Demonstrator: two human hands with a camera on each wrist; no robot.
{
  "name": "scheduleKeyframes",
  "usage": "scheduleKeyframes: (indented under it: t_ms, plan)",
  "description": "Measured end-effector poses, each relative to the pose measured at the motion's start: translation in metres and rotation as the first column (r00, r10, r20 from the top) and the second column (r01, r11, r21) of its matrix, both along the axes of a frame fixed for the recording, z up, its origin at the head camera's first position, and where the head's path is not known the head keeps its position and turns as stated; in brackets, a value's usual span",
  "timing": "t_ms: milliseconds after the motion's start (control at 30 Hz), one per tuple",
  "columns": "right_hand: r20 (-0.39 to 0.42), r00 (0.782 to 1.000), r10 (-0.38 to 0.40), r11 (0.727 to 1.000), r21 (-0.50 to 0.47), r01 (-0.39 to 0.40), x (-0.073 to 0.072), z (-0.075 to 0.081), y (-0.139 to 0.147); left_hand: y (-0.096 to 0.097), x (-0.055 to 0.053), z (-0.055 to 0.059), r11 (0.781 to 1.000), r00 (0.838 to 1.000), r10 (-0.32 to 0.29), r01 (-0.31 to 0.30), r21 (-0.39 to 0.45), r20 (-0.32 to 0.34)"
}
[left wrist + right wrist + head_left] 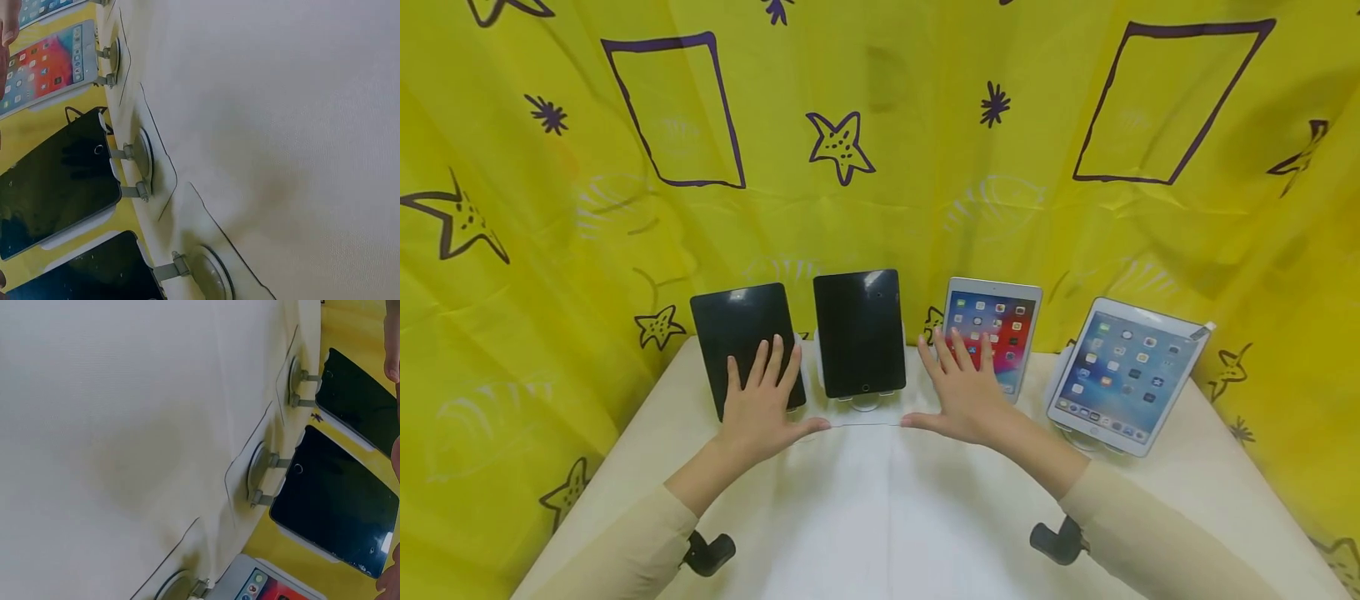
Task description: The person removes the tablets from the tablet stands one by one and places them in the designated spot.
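Both hands are spread palm down over the table, holding nothing. My left hand (pixel 758 408) has its fingers fanned out in front of a dark-screened black tablet (pixel 737 321); whether it touches the tablet cannot be told. My right hand (pixel 968 396) is spread likewise, its fingertips overlapping a white tablet with a red and blue home screen (pixel 992 304). Between the hands, a second black tablet (pixel 859 333) leans on its stand, screen dark. In the wrist views only parts of fingers (pixel 9 25) (pixel 392 356) show at the edges.
A white tablet with a blue home screen (pixel 1131 375) leans on a stand at the right. Round stand bases (pixel 209 275) rest on the white table (pixel 850 517), with dark lines drawn around them. Behind hangs a yellow curtain (pixel 910 208) patterned with stars and dark outlined shapes.
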State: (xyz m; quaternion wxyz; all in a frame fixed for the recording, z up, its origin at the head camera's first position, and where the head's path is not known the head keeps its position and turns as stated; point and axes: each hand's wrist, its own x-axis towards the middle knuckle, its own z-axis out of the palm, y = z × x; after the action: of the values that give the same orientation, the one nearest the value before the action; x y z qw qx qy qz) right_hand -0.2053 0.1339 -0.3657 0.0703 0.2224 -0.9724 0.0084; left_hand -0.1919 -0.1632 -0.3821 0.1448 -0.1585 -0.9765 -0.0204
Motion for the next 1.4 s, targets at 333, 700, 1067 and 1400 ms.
scheduleKeyframes:
  t_ms: [333,700,1067,1400]
  plan:
    - [-0.025,0.999,0.026,1.0,0.006,-0.026,-0.002,-0.001,-0.011,-0.011,-0.001,0.003,1.0,1.0,0.018,-0.017,0.021,-0.016]
    - [-0.015,0.998,0.055,0.996,-0.065,-0.056,-0.008,0.0,-0.027,-0.023,-0.001,0.003,0.999,1.0,0.026,-0.025,0.044,-0.017]
    - [-0.034,0.996,0.08,0.995,-0.053,-0.081,-0.013,-0.003,-0.041,-0.033,0.001,0.001,0.996,0.997,0.075,-0.077,0.053,0.031]
    - [-0.03,0.996,0.086,0.993,-0.075,-0.088,-0.019,-0.01,-0.052,-0.041,0.006,-0.008,0.992,0.994,0.094,-0.097,0.078,0.048]
